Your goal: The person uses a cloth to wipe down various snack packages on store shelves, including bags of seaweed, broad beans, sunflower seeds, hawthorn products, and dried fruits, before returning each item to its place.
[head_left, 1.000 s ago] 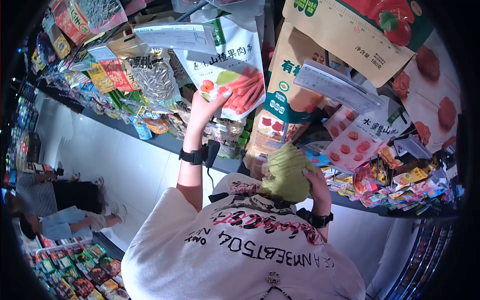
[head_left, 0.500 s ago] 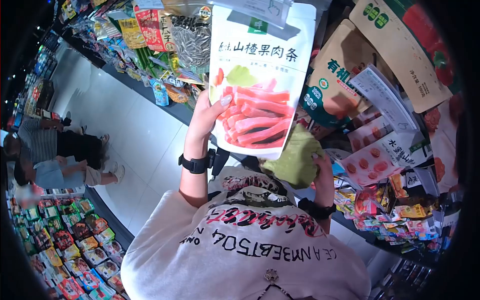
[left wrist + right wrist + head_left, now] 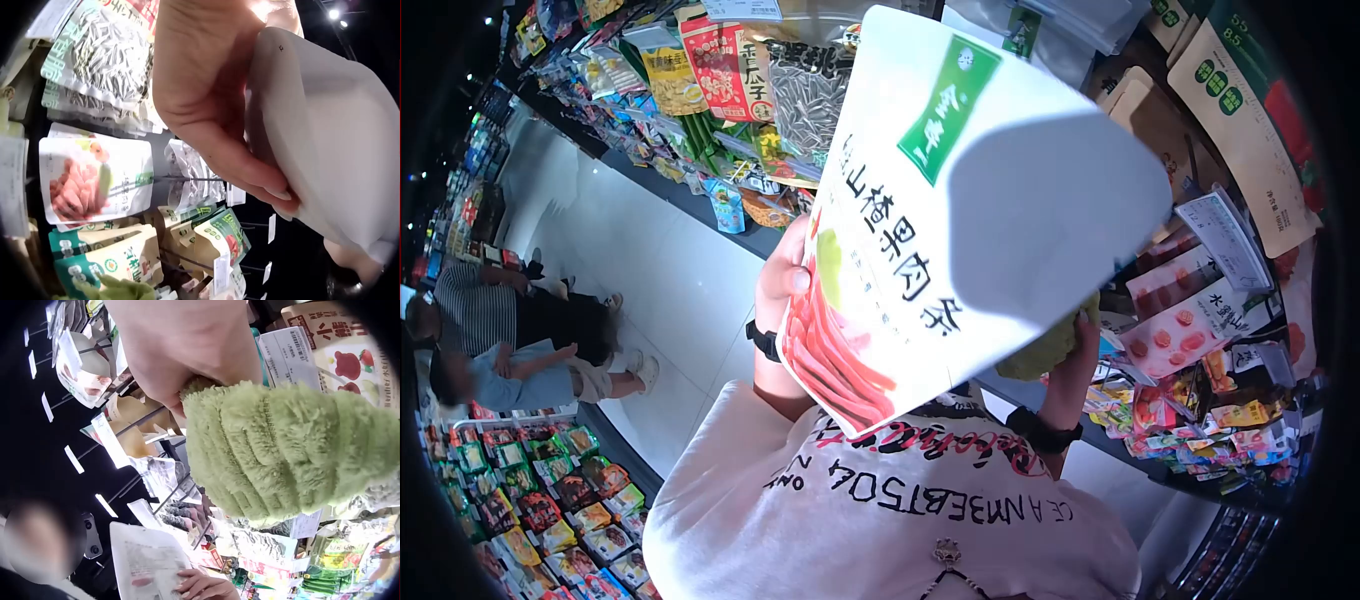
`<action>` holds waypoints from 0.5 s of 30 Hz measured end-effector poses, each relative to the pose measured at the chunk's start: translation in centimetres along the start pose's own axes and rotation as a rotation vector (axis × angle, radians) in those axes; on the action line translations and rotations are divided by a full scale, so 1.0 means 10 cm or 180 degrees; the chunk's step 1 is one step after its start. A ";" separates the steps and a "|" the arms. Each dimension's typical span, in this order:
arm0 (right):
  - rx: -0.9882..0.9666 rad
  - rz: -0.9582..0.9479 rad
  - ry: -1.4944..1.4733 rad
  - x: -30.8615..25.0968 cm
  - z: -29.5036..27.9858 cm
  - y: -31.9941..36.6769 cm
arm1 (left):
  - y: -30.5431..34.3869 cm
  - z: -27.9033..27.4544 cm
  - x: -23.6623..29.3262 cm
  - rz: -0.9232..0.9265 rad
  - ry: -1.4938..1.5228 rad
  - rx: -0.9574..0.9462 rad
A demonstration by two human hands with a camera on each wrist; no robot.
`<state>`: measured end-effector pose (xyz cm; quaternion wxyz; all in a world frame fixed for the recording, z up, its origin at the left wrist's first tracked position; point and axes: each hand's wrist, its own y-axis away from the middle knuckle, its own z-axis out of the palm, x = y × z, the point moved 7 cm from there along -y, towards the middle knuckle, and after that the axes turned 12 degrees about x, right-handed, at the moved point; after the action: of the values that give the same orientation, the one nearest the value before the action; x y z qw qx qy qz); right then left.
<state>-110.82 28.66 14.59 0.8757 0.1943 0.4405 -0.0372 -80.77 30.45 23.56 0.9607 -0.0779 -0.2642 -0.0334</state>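
My left hand (image 3: 786,272) grips the edge of a white pouch (image 3: 900,235), with the thumb lying on its front. The pouch shows a green label, dark lettering and red fruit strips, and tilts close under the head camera. In the left wrist view, my left hand's fingers (image 3: 250,172) curl round the pouch (image 3: 344,137). My right hand (image 3: 187,350) holds a fluffy, ribbed green cloth (image 3: 294,450). In the head view, the pouch partly covers the cloth (image 3: 1050,350), and only part of my right hand (image 3: 1086,335) shows beside it.
Snack pouches hang on hooks ahead, among them seed bags (image 3: 808,100) and a pink-and-white pouch (image 3: 1185,330). Price tags (image 3: 1225,235) jut out from the rack. Packets fill a low display (image 3: 550,490) at left. Two people (image 3: 520,330) are in the tiled aisle (image 3: 670,300).
My left hand has brought the white pouch away from the rack and up towards the head camera, tilting it. The green cloth stays in my right hand, now mostly behind the pouch.
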 end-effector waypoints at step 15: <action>-0.2588 -0.3749 0.4415 0.43 1.83 1.02 | -0.01 -0.83 -0.44 -0.0704 -0.0045 0.0591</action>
<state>-91.94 31.67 24.14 0.2664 -0.3912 0.8601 -0.1903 -80.41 29.09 14.27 0.9524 0.0407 -0.2798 -0.1138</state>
